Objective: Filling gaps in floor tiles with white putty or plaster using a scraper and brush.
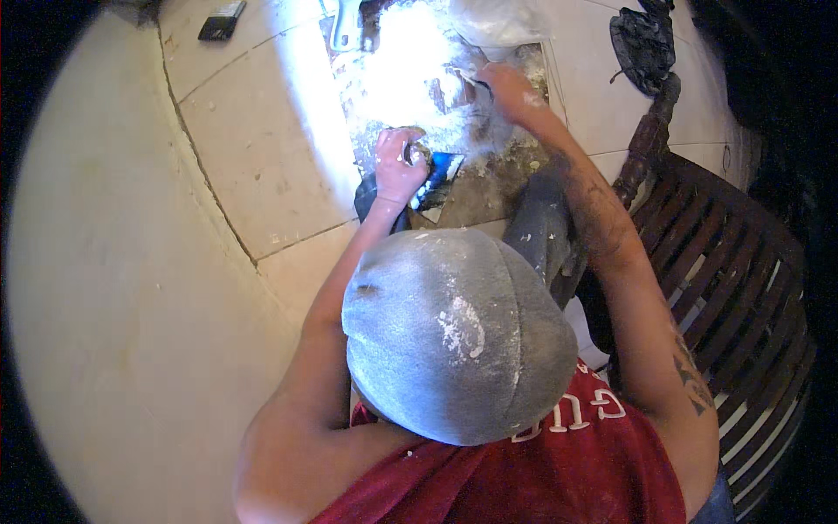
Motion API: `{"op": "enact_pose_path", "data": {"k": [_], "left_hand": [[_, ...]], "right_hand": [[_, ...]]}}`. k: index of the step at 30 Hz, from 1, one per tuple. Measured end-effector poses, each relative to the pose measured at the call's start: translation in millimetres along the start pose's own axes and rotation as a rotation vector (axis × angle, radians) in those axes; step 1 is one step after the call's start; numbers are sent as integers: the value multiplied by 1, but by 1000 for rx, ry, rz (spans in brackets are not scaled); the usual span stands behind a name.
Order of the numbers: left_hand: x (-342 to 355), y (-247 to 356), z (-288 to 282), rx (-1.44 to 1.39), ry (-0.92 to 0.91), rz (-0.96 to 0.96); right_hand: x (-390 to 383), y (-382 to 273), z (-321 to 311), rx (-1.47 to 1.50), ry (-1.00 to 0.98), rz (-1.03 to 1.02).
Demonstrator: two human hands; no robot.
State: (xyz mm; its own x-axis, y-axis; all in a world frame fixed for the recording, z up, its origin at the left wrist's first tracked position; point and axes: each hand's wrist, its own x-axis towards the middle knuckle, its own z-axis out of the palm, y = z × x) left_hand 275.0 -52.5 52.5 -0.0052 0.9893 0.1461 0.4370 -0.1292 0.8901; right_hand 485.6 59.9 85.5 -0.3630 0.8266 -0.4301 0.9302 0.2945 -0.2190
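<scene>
My left hand [401, 166] is curled with its fingers closed, white smears on the skin. A pale, lumpy bit shows at its fingertips, but what it grips is not clear. Right beside it lies a blue flat piece [443, 171] smeared with white paste. Farther forward and to the right, my right hand [511, 92] closes its fingers at a small brown piece [454, 88]; whatever it holds is too unclear to name. Both hands work low over a rough, whitish-dusted floor patch [476, 194], partly washed out by bright light.
A pale-handled tool [346, 26] and a clear plastic bag [499, 21] lie at the far side. A wide dark brush [222, 21] rests on floor tiles [253, 148]. To the right are a black bag [642, 48] and slatted dark wood furniture [724, 262]. A wall [131, 288] bounds the left.
</scene>
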Motion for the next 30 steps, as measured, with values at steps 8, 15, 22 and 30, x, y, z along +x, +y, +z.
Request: {"op": "enact_pose_path", "data": {"k": [8, 15, 22, 30], "left_hand": [[-4, -6, -1, -47, -11, -10], [19, 23, -15, 152, -148, 136], [63, 74, -17, 225, -384, 198], [54, 75, 2, 289, -541, 182]], "right_hand": [[-39, 6, 6, 114, -90, -101], [-64, 24, -3, 1548, 96, 307], [-73, 1, 2, 1995, 64, 159], [-70, 3, 20, 2102, 130, 45]]}}
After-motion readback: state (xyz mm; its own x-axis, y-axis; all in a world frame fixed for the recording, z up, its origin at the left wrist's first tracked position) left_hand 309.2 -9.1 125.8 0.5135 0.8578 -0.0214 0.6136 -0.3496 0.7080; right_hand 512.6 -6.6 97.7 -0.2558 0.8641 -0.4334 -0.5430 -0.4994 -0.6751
